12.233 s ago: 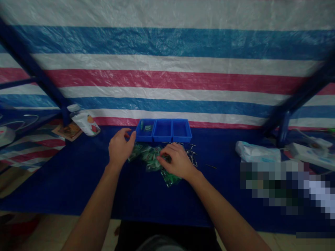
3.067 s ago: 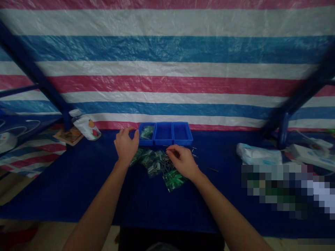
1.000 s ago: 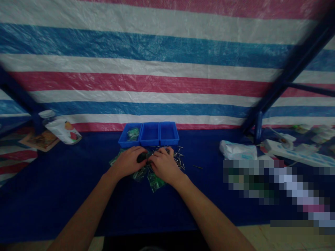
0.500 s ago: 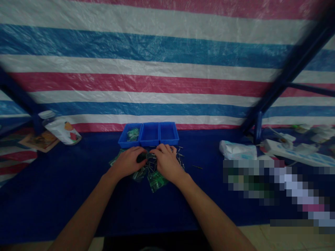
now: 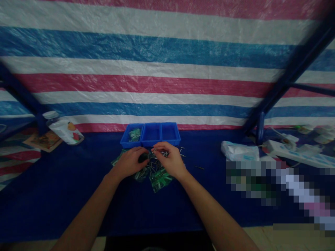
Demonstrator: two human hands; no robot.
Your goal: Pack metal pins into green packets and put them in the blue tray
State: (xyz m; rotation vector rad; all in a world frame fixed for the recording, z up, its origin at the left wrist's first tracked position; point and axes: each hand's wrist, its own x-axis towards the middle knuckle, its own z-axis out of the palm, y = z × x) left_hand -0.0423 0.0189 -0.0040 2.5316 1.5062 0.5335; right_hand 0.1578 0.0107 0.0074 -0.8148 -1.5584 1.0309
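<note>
Over a pile of small metal pieces point(image 5: 156, 165), my left hand point(image 5: 132, 161) curls its fingers around a small dark, partly see-through item point(image 5: 143, 157). My right hand point(image 5: 170, 158) is beside it, thumb and index finger pinched together; what they hold is too small to name. Small green-tinted plastic bags lie around the pile: one point(image 5: 160, 179) just below my right hand, others partly hidden by my left hand. Behind the hands stand three joined blue trays; the left tray point(image 5: 125, 139) contains a green-tinted bag point(image 5: 135, 134).
One thin metal piece point(image 5: 199, 167) lies apart on the blue table point(image 5: 146, 212). A white-labelled bottle point(image 5: 66, 130) and a brown packet point(image 5: 43, 141) are at the left. To the right are a white plastic package point(image 5: 240, 151), a power strip point(image 5: 298, 153) and a pixelated area.
My right hand has lifted a little off the metal pieces, its thumb and index finger now pinched near my left fingertips. The whole view has shifted slightly.
</note>
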